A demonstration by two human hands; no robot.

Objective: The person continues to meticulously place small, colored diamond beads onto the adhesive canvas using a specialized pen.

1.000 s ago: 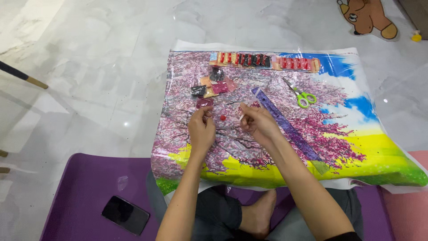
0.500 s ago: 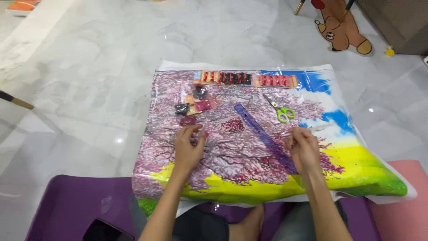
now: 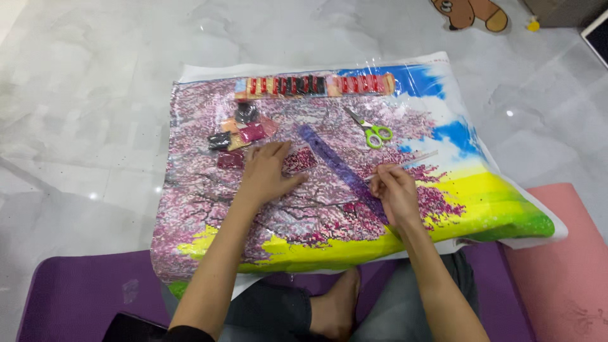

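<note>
The left hand point(image 3: 266, 172) lies flat with fingers spread on the diamond-painting canvas point(image 3: 209, 209), gripping nothing; small bead bags point(image 3: 244, 134) sit just beyond its fingertips. The right hand point(image 3: 394, 193) pinches a thin clear pen point(image 3: 405, 163) that points far right, beside the purple ruler point(image 3: 339, 166). Green-handled scissors point(image 3: 370, 130) lie farther off, below a strip of bead packets point(image 3: 313, 85).

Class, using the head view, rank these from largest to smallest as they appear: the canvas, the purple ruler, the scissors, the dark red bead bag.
1. Canvas
2. Purple ruler
3. Scissors
4. Dark red bead bag, though the left hand may hide part of it
</note>
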